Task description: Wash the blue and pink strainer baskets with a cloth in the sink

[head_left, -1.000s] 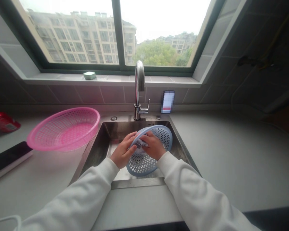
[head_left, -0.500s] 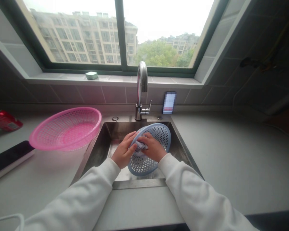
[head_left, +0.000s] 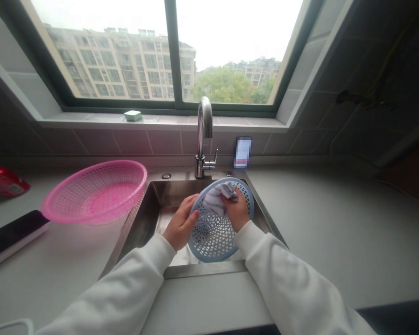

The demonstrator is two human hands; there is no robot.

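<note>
**Cloth shifts to the basket's far rim**

The right hand (head_left: pixel 239 211) is closed around a grey cloth (head_left: pixel 214 200); half a second ago it pressed that cloth low in the bowl, close to the left hand; now it sits at the upper rim, and more of the cloth shows; the left hand (head_left: pixel 179 225) grips the near left rim of the blue basket (head_left: pixel 212 239) as before; the basket is held tilted over the sink (head_left: pixel 142 218), its open side turned more toward the camera; a pink basket (head_left: pixel 94 190) rests on the tabletop (head_left: pixel 335 232) just left of the sink, unmoved; the red can (head_left: pixel 5 181) at far left carries a label too small to read; the card (head_left: pixel 243 152) beside the tap (head_left: pixel 204 135) is blurred.
</note>
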